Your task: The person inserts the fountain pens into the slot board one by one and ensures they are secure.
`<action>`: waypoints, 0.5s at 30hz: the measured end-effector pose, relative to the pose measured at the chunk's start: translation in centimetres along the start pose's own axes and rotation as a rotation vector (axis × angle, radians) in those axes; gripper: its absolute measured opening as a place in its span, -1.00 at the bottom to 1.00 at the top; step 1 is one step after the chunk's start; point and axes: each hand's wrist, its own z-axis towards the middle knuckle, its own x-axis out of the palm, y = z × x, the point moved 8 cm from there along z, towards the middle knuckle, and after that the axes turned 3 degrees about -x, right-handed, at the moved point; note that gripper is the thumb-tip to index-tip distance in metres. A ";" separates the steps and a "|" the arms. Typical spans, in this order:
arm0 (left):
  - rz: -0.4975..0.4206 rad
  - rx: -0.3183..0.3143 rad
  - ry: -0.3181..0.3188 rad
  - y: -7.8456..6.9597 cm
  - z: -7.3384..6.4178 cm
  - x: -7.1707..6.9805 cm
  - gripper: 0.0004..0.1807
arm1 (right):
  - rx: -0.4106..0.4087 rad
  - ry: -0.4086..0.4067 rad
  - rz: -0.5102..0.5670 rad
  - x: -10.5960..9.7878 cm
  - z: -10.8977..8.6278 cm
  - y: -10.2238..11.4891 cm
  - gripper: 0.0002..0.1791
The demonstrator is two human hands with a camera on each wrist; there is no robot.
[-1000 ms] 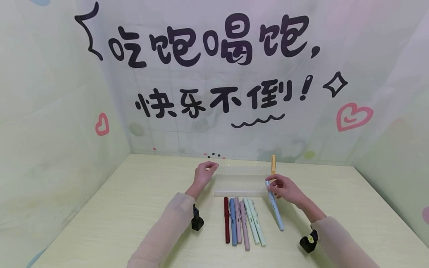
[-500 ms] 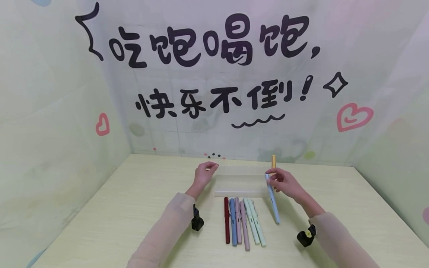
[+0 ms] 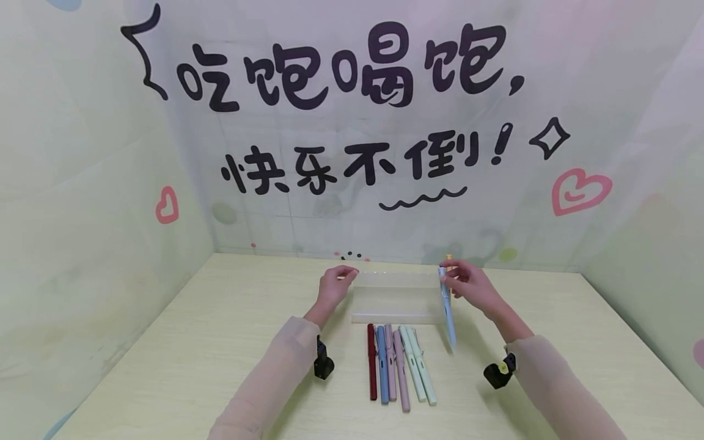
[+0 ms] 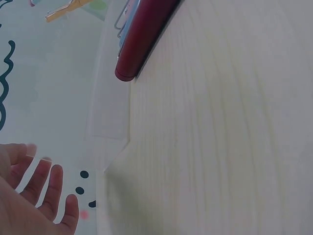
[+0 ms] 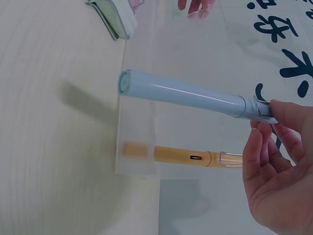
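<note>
My left hand (image 3: 337, 286) pinches the upper left corner of a clear plastic pen stand (image 3: 396, 318); its fingertips also show at the left of the left wrist view. Between thumb and fingers my right hand (image 3: 472, 287) holds a light blue pen (image 5: 186, 95) by its clip end. The pen slants with its free end toward me, above the right end of the stand. Behind it, a yellow pen (image 5: 181, 155) leans in the stand, its lower end behind the frosted front lip and its top partly hidden by my right hand.
In front of the stand lies a row of several pens: a dark red pen (image 3: 372, 363) at the left, a blue pen (image 3: 382, 366), purple ones (image 3: 401, 373) and pale green ones (image 3: 422, 370). A printed cloth wall (image 3: 308, 226) rises behind the table.
My right hand has moved up and away from me with the light blue pen, bringing it over the stand's right end and in front of the yellow pen. My left hand stays put.
</note>
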 end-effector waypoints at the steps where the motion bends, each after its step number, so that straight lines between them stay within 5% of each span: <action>1: -0.001 0.000 0.000 0.0 0.0 0.0 -0.79 | 0.001 -0.008 -0.001 -0.1 0.1 0.0 -0.59; 15: -0.001 -0.016 0.004 0.1 0.0 0.0 -0.80 | -0.043 -0.097 -0.001 -1.8 1.6 1.2 -0.62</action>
